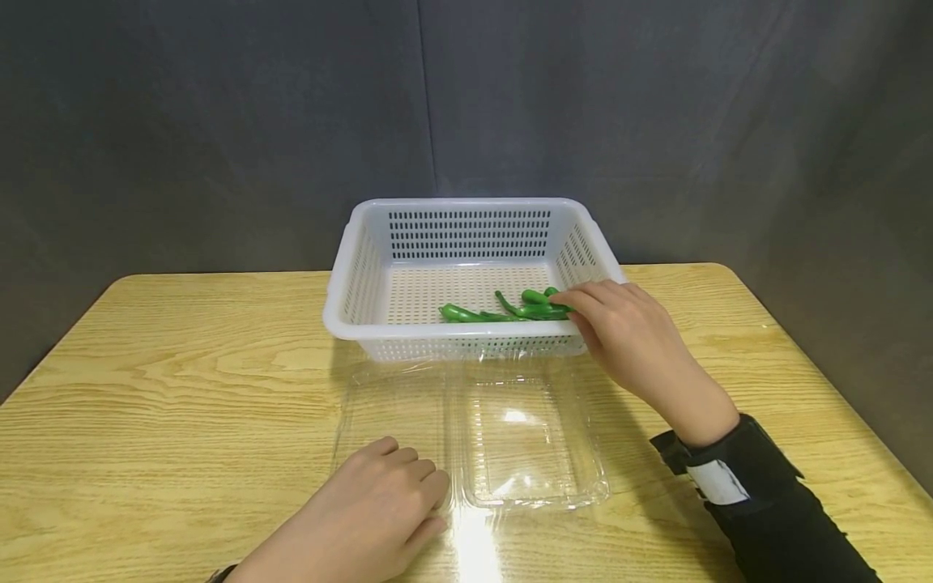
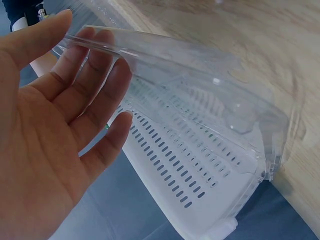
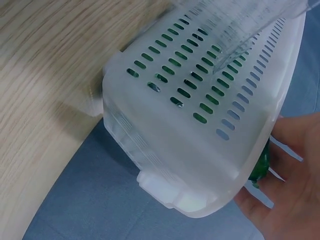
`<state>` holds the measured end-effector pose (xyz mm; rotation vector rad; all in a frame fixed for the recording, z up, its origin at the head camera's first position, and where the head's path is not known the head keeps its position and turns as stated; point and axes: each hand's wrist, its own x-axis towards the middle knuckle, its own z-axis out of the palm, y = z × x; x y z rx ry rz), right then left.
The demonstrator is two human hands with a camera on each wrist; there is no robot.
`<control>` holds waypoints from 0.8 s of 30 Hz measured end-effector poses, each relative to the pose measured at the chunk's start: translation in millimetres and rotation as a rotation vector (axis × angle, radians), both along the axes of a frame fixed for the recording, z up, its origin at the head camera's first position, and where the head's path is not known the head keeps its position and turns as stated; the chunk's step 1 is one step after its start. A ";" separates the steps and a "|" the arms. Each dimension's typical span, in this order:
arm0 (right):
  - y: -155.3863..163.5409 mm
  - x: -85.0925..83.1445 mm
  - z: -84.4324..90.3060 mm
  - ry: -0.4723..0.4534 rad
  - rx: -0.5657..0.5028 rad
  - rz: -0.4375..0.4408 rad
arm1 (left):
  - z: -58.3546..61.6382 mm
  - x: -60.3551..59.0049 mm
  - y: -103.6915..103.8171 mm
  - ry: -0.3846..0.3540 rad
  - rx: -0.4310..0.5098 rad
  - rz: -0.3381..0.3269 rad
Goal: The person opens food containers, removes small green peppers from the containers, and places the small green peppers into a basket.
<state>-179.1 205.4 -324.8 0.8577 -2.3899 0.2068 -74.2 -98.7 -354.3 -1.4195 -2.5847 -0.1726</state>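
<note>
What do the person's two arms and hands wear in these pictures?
The right hand is bare; behind its wrist sits a black sleeve with a black wrist strap bearing a white patch. The left hand is bare too, with only a dark band edge at its wrist.

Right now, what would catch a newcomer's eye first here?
The green peppers stand out in the white slotted basket at the table's far middle, with the right hand reaching over its rim onto them. In front lies an open clear plastic container, the left hand resting on its left half.
</note>
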 end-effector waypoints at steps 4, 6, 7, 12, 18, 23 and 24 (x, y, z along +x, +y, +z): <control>0.3 -1.0 -1.5 -0.001 -0.006 0.005 | 0.2 0.3 -0.1 -0.001 -0.002 0.000; 0.6 -1.2 -1.7 -0.002 -0.012 0.005 | 0.3 0.2 -0.1 -0.002 -0.003 0.000; 0.8 -1.1 -1.7 -0.004 -0.015 0.004 | 0.4 0.2 -0.1 -0.004 -0.005 -0.001; 1.0 -0.6 -1.1 -0.008 -0.022 -0.005 | 0.6 -0.3 0.2 -0.015 -0.017 -0.001; 2.2 -1.5 0.1 -0.013 -0.026 -0.003 | 0.8 -0.1 0.3 -0.009 -0.017 0.002; 4.1 -1.8 2.7 -0.001 -0.027 0.002 | 0.9 0.0 0.0 -0.010 -0.015 0.003; 4.5 -1.6 3.2 -0.001 -0.028 0.001 | 0.9 0.0 0.0 -0.011 -0.015 0.003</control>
